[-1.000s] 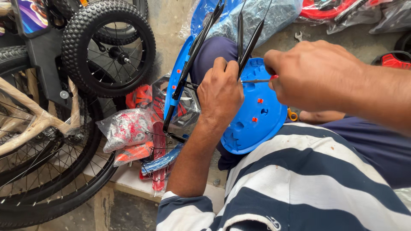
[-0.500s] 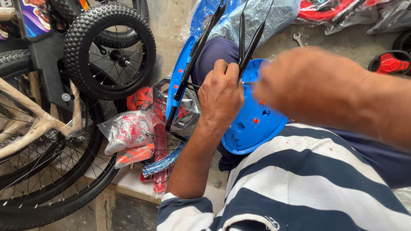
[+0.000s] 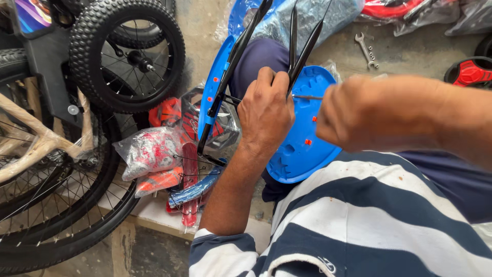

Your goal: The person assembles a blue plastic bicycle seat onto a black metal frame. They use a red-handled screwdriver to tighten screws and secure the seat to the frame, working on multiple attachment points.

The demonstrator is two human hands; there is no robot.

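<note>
Blue plastic disc: held on edge over the lap, just below centre of the view; small orange clips are seen on its face. A second blue disc stands beside it on the left, partly hidden by black metal stays that cross in front.

Left hand: fingers closed around the lower ends of the black stays, pressed against the disc's upper rim.

Right hand: blurred; fingers curled into a fist about a thin metal tool shaft, whose tip is directed at the stays. The handle is hidden inside the fist.

Surroundings, left: a small knobby black wheel is set upright; below it, larger spoked wheels and a cream-coloured frame are noted. Between wheels and disc, clear bags of red and white parts are heaped, crowding the working space.

Surroundings, top: a plastic-wrapped blue part; a spanner lying on the floor; red parts at the right edge.

Surface: bare, stained concrete floor.
</note>
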